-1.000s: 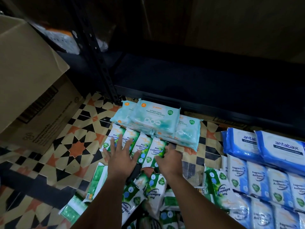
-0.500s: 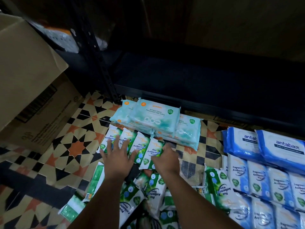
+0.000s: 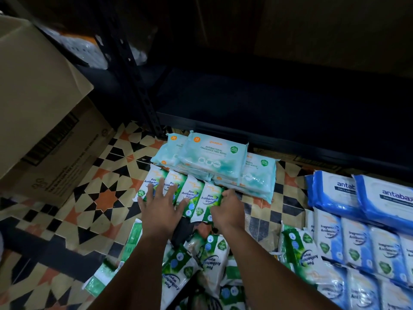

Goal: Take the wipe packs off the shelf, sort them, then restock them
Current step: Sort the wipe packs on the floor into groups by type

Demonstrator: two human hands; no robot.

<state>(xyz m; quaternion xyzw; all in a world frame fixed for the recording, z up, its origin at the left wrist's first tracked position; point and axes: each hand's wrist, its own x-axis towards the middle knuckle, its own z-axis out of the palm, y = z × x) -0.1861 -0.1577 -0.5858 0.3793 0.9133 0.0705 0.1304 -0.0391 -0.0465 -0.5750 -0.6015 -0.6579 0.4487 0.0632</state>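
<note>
- A loose heap of green-and-white pine wipe packs [image 3: 192, 265] lies nearest on the patterned tile floor [image 3: 105, 198], between the forearms.
- The left hand [image 3: 161, 204] lies flat, fingers spread, on a row of four green-and-white pine packs [image 3: 190, 195].
- The right hand [image 3: 228, 209] curls its fingers round the rightmost pack's edge.
- Just beyond the row, touching it, sit stacked pale teal fragrance-free wipe packs [image 3: 214, 157].
- Blue antabax packs [image 3: 362, 195] lie to the right.
- Farthest stands the dark metal shelf [image 3: 279, 104].
</note>
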